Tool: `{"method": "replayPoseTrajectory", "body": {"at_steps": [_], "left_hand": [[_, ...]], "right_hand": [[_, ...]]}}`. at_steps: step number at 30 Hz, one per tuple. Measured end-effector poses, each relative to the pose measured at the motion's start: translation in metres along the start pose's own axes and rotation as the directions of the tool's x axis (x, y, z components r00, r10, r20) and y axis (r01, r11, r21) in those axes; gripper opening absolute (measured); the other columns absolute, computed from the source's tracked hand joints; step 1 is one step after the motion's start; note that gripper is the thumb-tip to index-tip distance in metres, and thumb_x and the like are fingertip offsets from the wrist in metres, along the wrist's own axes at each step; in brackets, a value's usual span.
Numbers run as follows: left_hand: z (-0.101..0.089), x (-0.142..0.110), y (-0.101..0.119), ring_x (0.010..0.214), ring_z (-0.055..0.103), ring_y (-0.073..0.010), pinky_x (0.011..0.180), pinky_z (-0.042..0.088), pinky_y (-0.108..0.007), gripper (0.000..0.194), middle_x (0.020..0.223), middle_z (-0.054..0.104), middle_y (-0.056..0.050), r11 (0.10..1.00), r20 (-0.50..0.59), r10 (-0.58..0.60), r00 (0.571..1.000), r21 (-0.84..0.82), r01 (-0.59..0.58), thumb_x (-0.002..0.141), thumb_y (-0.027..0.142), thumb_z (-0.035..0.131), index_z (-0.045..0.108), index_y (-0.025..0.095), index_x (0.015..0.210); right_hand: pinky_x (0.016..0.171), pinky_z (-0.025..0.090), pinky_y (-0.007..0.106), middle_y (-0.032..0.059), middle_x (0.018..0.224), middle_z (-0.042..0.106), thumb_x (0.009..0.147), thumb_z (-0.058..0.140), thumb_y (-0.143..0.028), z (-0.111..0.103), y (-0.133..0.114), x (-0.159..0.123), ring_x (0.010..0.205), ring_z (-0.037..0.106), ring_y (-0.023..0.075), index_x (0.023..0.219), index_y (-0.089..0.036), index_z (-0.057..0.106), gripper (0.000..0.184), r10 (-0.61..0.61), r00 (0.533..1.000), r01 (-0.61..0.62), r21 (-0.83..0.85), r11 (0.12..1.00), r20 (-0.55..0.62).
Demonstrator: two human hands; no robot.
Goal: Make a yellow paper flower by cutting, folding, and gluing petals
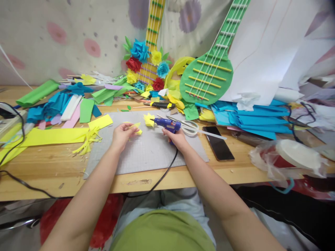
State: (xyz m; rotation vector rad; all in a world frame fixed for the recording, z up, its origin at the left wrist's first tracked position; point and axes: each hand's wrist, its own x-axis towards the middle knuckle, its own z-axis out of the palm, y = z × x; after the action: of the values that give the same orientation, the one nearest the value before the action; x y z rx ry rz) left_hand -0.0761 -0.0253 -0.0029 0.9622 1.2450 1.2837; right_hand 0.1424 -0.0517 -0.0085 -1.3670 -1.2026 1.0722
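My left hand (123, 135) pinches a small piece of yellow crepe paper (136, 127) above the grey cutting mat (146, 157). In my right hand (176, 136) is a blue hot glue gun (167, 123), its nozzle pointing left and a pale glue stick jutting from its back. A yellow paper flower (149, 120) is just beyond the nozzle, on the mat's far side; whether the nozzle touches it I cannot tell. White-handled scissors (190, 127) lie behind the glue gun, partly covered by it.
Yellow crepe strips (57, 136) and fringed yellow paper (87, 141) lie left. A black phone (219, 143) is right of the mat. Behind stand a green paper instrument (206, 78) and a yellow one (154, 31) with flowers. The glue gun's black cord (164, 174) hangs over the table edge.
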Motion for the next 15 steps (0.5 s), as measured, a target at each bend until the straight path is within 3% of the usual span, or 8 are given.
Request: {"method": "replayPoseTrajectory", "body": {"at_steps": [3,6,8,15], "left_hand": [[0.009,-0.002,-0.005,0.066,0.066,-0.0172,0.063,0.053,-0.030,0.033,0.067,0.065,-0.003,0.999,-0.023,0.039,0.999,0.000,-0.039,0.055,0.025,0.074,0.054,0.012,0.078],[0.014,-0.004,-0.005,0.064,0.066,-0.0170,0.060,0.054,-0.029,0.030,0.066,0.064,-0.003,0.998,-0.040,0.052,0.998,-0.019,-0.052,0.057,0.027,0.072,0.054,0.012,0.077],[0.017,-0.005,-0.005,0.063,0.066,-0.0173,0.058,0.054,-0.029,0.030,0.065,0.063,-0.002,0.998,-0.042,0.050,0.998,-0.029,-0.052,0.057,0.029,0.072,0.054,0.012,0.075],[0.021,-0.003,-0.011,0.063,0.064,-0.0145,0.053,0.053,-0.025,0.029,0.068,0.061,-0.001,0.993,-0.052,0.115,0.992,0.015,-0.114,0.059,0.032,0.069,0.053,0.014,0.073]], "right_hand": [[0.049,0.043,0.024,-0.0004,0.060,0.061,0.065,0.064,-0.042,0.001,0.003,-0.004,0.051,0.053,0.0118,0.070,-0.019,0.064,0.024,-0.120,0.992,0.124,-0.170,0.978,0.034],[0.064,0.046,0.027,0.0014,0.074,0.066,0.069,0.061,-0.039,0.003,0.001,-0.007,0.068,0.059,0.0165,0.078,-0.020,0.066,0.022,-0.297,0.947,0.321,-0.284,0.904,0.126],[0.066,0.045,0.028,0.0025,0.077,0.066,0.072,0.058,-0.039,0.003,-0.001,-0.008,0.070,0.060,0.0176,0.079,-0.019,0.065,0.022,-0.348,0.918,0.395,-0.350,0.849,0.191],[0.066,0.045,0.028,0.0035,0.079,0.066,0.076,0.054,-0.040,0.003,0.001,-0.007,0.071,0.060,0.0182,0.083,-0.019,0.065,0.025,-0.364,0.904,0.426,-0.404,0.809,0.225]]}}
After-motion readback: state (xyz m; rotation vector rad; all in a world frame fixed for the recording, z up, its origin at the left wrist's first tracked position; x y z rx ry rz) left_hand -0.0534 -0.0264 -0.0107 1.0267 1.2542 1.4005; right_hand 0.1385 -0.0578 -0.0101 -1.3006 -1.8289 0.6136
